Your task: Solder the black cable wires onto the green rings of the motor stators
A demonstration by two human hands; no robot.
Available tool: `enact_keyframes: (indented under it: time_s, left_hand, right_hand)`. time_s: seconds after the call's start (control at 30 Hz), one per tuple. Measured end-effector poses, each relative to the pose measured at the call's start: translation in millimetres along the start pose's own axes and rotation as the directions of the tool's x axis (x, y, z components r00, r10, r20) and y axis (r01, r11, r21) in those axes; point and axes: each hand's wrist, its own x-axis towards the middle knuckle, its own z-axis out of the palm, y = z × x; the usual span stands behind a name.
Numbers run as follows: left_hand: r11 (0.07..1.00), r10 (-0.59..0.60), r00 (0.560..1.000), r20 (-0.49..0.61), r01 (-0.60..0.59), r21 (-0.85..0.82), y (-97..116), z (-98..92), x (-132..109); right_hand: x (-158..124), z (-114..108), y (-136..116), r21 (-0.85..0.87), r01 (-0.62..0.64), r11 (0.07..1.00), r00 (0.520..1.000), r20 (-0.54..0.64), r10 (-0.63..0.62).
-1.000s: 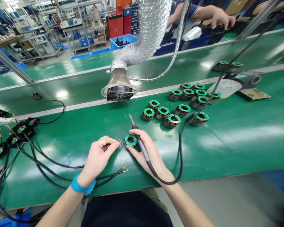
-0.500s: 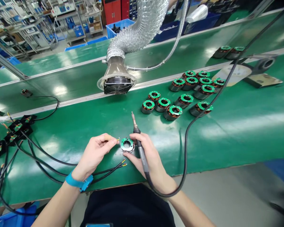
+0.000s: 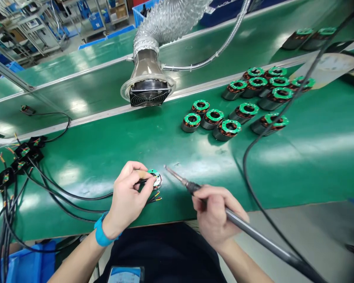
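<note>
My left hand (image 3: 132, 192), with a blue band at the wrist, pinches the end of a black cable whose thin yellow wire (image 3: 155, 177) lies over a motor stator (image 3: 157, 181). That stator has a green ring-shaped circuit board on top and is partly hidden behind my fingers. Wrapped in my right hand (image 3: 220, 214) is a soldering iron (image 3: 177, 175), its metal tip pointing left toward the stator but apart from it. Just below the stator, more stripped cable ends (image 3: 156, 197) with coloured wires rest on the green bench (image 3: 106, 149).
Several stators (image 3: 226, 129) with green boards stand at the back right. A fume extractor (image 3: 150, 94) on a silver duct hangs over the bench. Black cables (image 3: 73, 194) run left to black connector plates (image 3: 6, 179). The iron's cord (image 3: 247, 165) loops at right.
My right hand has let go of the stator, moved right and regripped the soldering iron, tip now lower and pointing left. My left hand has brought the wire over onto the stator.
</note>
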Motion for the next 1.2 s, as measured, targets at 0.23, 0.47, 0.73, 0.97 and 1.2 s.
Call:
enact_keyframes:
  time_s: [0.23,0.47,0.73,0.97,1.2]
  left_hand:
    - [1.0,0.003,1.0,0.015,-0.002,-0.027,-1,-0.2,-2]
    - [0.999,0.018,0.999,0.045,-0.016,-0.047,-3,-2.5,1]
    - [0.997,0.071,0.996,0.045,-0.07,-0.029,-4,-1.5,1]
    - [0.991,0.132,0.991,0.03,-0.132,0.01,-5,0.7,0]
    - [0.99,0.139,0.99,0.026,-0.139,0.019,-5,1.2,-1]
  right_hand:
    - [-7,-3,0,0.115,0.008,0.993,1.0,0.002,-0.008]
    - [-9,-5,0,0.097,-0.024,0.995,0.995,0.096,0.014]
    - [-16,1,-6,0.12,-0.124,0.985,0.992,0.028,0.122]
    - [-16,6,-5,0.158,-0.07,0.985,0.996,-0.035,0.077]
    - [-16,7,-5,0.132,-0.066,0.989,0.987,-0.136,0.084]
